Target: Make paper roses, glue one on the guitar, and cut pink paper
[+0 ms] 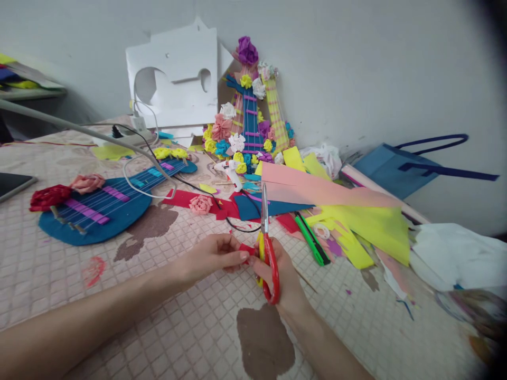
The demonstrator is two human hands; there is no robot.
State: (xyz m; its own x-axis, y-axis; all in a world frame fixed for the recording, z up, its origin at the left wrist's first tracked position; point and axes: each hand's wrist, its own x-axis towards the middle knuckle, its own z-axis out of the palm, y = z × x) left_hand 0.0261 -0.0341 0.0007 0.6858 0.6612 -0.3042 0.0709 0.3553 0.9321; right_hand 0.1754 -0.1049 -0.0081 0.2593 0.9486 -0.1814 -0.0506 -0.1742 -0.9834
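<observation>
Between the fingertips of my left hand (222,253) is a small red piece (246,249), which looks like folded paper or felt. My right hand (279,264) has scissors (271,266) with red and yellow handles in it, blades pointing up and away from me. The fingertips of my right hand come close to the red piece; whether they also pinch it I cannot tell. Past my hands lie a red strip (182,199) and a pink paper rose (200,205). A green utility knife (312,240) rests to the right of the scissors.
A blue guitar-shaped craft (119,211) lies at left. Behind are a white glue gun (230,173) with a black cord, flower-covered guitar crafts (251,116) and white foam board (174,79). Pink sheet (317,184), yellow sheet (368,227) and scraps spread right, near a blue bag (396,169).
</observation>
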